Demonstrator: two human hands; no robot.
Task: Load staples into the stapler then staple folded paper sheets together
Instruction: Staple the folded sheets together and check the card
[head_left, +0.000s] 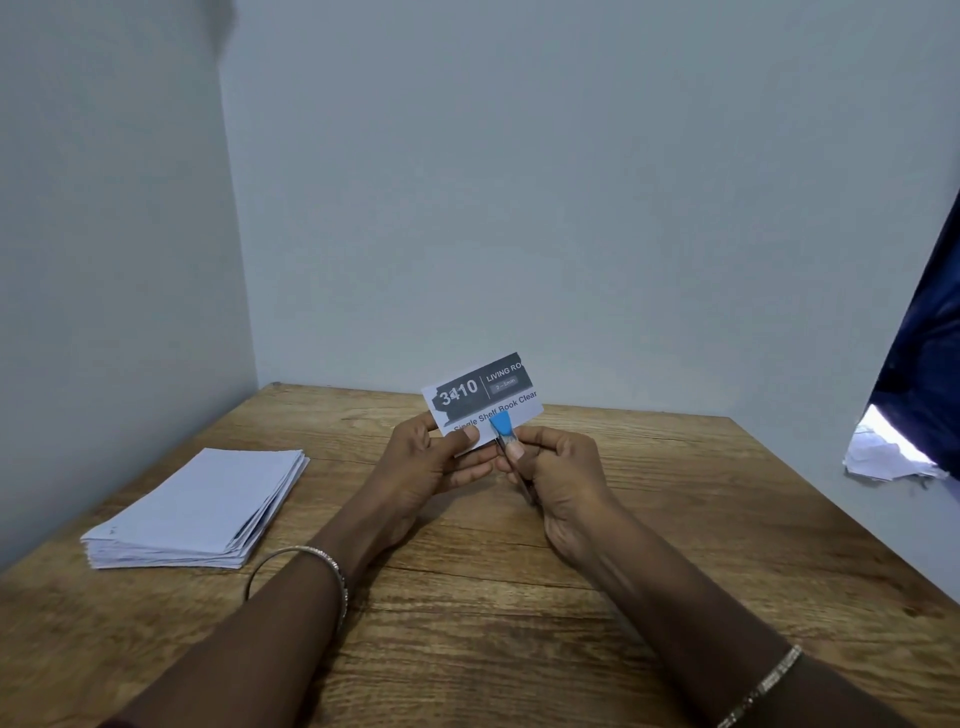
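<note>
My left hand (441, 457) holds a folded paper (483, 397) upright above the table; it is white with a dark printed band and the number 3410. My right hand (550, 473) is closed around a small stapler (503, 426) with a blue top and a metal body. The stapler's blue end lies against the lower edge of the paper, just right of my left thumb. Most of the stapler's body is hidden inside my right fist.
A stack of folded white sheets (200, 512) lies on the wooden table (649, 519) at the left. Walls close the table in at the left and back. A dark blue cloth (924, 364) and crumpled white paper (883, 452) sit at the right edge.
</note>
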